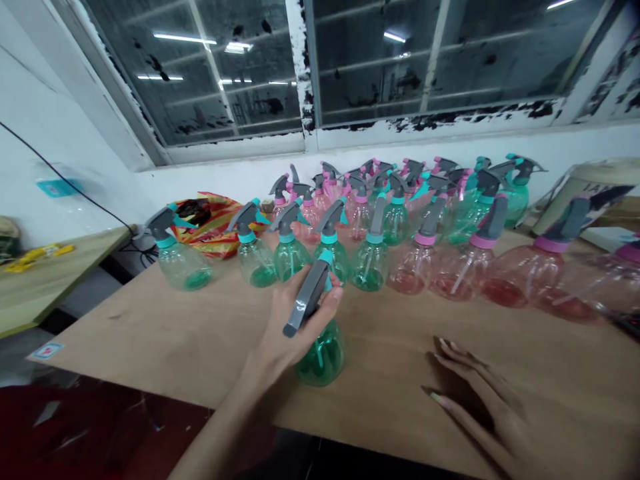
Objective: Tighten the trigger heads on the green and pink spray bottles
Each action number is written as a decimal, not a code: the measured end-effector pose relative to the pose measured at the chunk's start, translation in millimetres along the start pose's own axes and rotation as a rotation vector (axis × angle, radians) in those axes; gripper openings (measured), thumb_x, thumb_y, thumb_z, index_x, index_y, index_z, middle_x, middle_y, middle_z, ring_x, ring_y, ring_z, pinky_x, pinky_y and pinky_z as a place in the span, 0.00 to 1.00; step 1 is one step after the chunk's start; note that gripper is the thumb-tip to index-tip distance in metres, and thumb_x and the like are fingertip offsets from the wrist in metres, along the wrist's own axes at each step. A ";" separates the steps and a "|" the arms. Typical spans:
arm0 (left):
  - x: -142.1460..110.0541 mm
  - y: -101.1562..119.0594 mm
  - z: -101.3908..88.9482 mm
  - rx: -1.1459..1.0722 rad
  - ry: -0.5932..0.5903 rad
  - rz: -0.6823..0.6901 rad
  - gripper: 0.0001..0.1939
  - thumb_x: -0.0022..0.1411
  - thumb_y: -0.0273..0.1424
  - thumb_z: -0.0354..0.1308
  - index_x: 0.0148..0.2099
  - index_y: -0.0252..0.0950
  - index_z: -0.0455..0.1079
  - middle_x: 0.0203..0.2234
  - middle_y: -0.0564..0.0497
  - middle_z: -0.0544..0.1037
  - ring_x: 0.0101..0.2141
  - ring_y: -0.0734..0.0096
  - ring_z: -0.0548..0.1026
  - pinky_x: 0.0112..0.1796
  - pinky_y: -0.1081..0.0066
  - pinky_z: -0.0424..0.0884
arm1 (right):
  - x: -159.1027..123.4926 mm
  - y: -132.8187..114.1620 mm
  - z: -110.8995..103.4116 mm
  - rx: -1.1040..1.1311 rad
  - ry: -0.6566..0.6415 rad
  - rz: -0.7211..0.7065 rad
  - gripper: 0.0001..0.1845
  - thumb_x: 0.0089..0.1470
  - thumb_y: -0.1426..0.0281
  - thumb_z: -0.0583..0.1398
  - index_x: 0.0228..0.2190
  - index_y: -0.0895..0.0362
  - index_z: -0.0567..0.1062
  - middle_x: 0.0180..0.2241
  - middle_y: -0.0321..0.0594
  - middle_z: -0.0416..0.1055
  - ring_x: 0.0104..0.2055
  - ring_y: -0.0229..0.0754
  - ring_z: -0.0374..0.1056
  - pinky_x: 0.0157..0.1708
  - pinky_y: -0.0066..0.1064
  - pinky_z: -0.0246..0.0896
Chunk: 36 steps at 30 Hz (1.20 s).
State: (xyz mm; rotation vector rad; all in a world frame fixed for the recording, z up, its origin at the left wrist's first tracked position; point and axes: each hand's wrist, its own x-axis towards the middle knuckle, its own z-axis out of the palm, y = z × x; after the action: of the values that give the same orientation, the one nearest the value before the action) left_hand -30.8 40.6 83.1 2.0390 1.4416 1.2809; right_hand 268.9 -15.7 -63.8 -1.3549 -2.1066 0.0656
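Observation:
My left hand [293, 320] is wrapped round the neck of a green spray bottle [323, 360], just below its grey and turquoise trigger head. The bottle is upright near the front of the wooden table [390, 373], with green at its base. On the right, my right hand [485, 400] is low over the tabletop, fingers stretched out and holding nothing. Behind the held bottle stands a row of clear green spray bottles [370, 267], continued to the right by pink spray bottles [410, 267].
Many more pink and green spray bottles crowd against the wall under the window [450, 60]. A red and yellow plastic bag [220, 227] lies at the back left. At the far right stands a pale printed bucket-like container [585, 190]. Yellow pieces [40, 253] lie on a side table.

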 end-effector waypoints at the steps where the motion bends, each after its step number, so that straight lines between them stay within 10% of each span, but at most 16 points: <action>1: 0.3 0.1 0.0 -0.001 0.003 0.000 0.09 0.63 0.39 0.55 0.38 0.39 0.70 0.26 0.54 0.75 0.27 0.70 0.74 0.29 0.71 0.71 | 0.3 -0.2 1.0 -0.004 0.003 0.003 0.28 0.57 0.56 0.57 0.59 0.44 0.66 0.59 0.39 0.67 0.58 0.55 0.66 0.55 0.52 0.65; 20: -3.1 0.2 -4.5 -0.091 -0.095 -0.109 0.21 0.58 0.35 0.60 0.55 0.43 0.69 0.40 0.49 0.79 0.40 0.62 0.77 0.42 0.63 0.75 | -2.2 -5.0 -5.2 -0.077 -0.056 -0.103 0.31 0.60 0.57 0.53 0.62 0.48 0.59 0.61 0.45 0.64 0.59 0.57 0.65 0.53 0.55 0.67; 29: -9.4 -5.2 -0.2 -0.107 -0.094 -0.170 0.22 0.57 0.36 0.59 0.54 0.40 0.68 0.39 0.48 0.79 0.40 0.61 0.78 0.32 0.69 0.75 | 2.1 -8.3 -5.8 -0.086 -0.067 -0.063 0.28 0.61 0.56 0.52 0.60 0.51 0.65 0.61 0.44 0.64 0.59 0.56 0.64 0.53 0.54 0.67; 36: -7.4 -2.0 -0.3 -0.111 -0.128 -0.204 0.24 0.56 0.34 0.56 0.56 0.42 0.67 0.40 0.49 0.80 0.24 0.70 0.74 0.25 0.69 0.73 | 1.2 -7.4 -11.7 -0.074 -0.081 -0.106 0.29 0.58 0.54 0.52 0.59 0.49 0.66 0.61 0.44 0.64 0.60 0.57 0.63 0.54 0.56 0.65</action>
State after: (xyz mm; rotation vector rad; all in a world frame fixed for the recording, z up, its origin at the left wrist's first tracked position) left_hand -32.8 35.0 78.3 1.8156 1.4439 1.1008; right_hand 268.8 -21.4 -51.2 -1.3002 -2.2649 -0.0009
